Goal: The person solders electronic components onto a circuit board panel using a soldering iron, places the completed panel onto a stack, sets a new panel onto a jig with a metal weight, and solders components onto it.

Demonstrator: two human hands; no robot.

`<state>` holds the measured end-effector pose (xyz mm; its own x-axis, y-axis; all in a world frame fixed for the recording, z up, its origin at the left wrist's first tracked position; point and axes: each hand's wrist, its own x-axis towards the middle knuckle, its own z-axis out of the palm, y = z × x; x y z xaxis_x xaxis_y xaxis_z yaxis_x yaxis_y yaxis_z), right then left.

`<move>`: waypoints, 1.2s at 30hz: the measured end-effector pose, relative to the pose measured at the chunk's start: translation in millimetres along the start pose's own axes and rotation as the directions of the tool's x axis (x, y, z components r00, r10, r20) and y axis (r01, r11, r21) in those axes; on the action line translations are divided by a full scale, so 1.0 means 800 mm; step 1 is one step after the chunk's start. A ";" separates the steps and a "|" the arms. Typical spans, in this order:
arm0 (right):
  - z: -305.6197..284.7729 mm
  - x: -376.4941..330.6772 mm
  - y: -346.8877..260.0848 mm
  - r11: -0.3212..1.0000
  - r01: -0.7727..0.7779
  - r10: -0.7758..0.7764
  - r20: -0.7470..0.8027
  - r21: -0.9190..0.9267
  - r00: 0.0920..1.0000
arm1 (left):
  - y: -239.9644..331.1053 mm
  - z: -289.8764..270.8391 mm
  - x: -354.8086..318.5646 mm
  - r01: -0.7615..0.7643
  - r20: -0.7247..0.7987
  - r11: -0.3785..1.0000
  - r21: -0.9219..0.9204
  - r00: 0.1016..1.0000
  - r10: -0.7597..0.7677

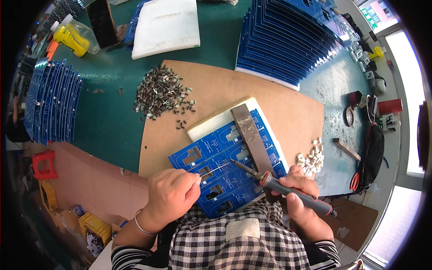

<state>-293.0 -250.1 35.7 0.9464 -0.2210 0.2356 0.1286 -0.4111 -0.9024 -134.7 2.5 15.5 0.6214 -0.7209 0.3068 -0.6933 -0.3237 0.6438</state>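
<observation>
A blue circuit board panel with cut-outs lies tilted on a white foam block in front of me. Across its right part rests a dark flat metal bar. My right hand is closed round the grey and orange handle of a soldering iron, whose tip hangs over the middle of the panel. Between the pinched fingers of my left hand is a thin length of solder wire, its far end close to the iron's tip. Whether tip or wire touches the board I cannot tell.
Beyond the panel, a heap of small black pin components lies on a brown board. White connectors are scattered at right. Stacks of blue boards stand far right and left. Scissors lie at the right edge.
</observation>
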 end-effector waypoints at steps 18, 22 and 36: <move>0.003 -0.003 0.004 0.999 -0.037 0.037 -0.004 0.028 0.999 | 0.002 0.002 0.002 0.013 -0.013 1.000 0.002 1.000 -0.013; 0.004 -0.001 0.003 0.996 -0.069 0.070 -0.013 0.053 0.997 | 0.002 0.004 0.002 0.014 -0.033 1.000 -0.004 0.999 -0.015; 0.005 0.006 0.005 0.997 -0.058 0.056 0.029 0.054 0.998 | 0.001 0.005 0.003 0.032 -0.048 0.999 0.002 0.998 -0.032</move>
<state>-286.4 -249.8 31.6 0.9603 -0.2182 0.1738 0.0895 -0.3492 -0.9328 -134.8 -2.1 14.0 0.6600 -0.6801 0.3192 -0.6739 -0.3482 0.6516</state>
